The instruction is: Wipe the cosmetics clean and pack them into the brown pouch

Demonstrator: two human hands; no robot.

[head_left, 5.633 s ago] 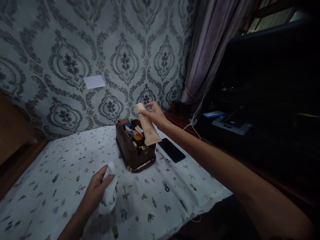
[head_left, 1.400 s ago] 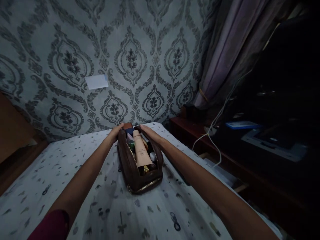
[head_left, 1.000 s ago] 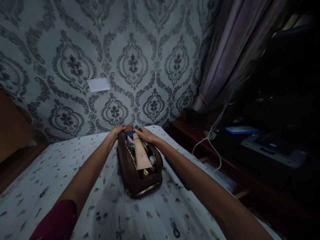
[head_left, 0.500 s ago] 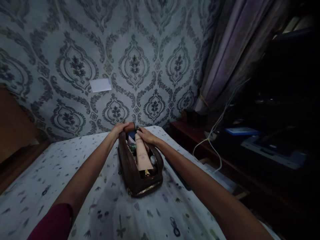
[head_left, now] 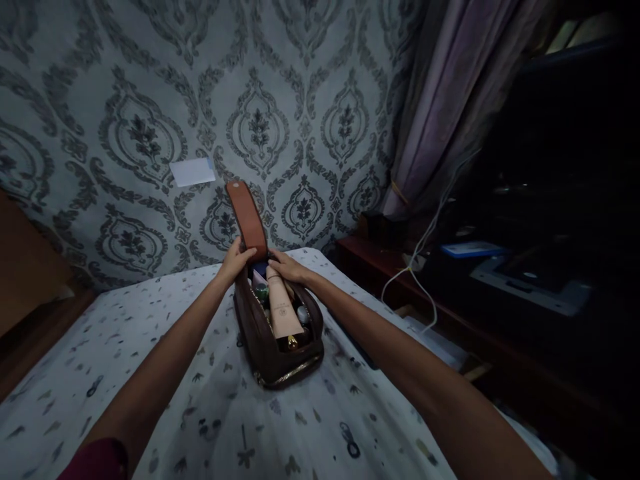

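A dark brown toiletry bag (head_left: 253, 333) lies unzipped on the bed, its far end toward the wall. A beige squeeze tube (head_left: 284, 310) lies on top of the other items inside, among them a green item (head_left: 261, 292) and a gold-coloured cap (head_left: 293, 342). My left hand (head_left: 234, 262) grips the far left end of the bag, its thumb across the base of the brown strap (head_left: 247, 217). That strap stands up from the far end. My right hand (head_left: 287, 267) is closed on the far right rim, by the tube's narrow end; its fingertips are partly hidden.
The bed (head_left: 175, 320) has a white patterned sheet and meets a wallpapered wall (head_left: 255, 87). A dark flat object (head_left: 357, 347) lies right of the bag, partly behind my forearm. White cables (head_left: 425, 250) hang by a reddish-brown wooden ledge (head_left: 360, 257) at the right.
The strap, folded down at the far end before, now stands upright. My left thumb has come onto its base. The bag and tube stay about where they were.
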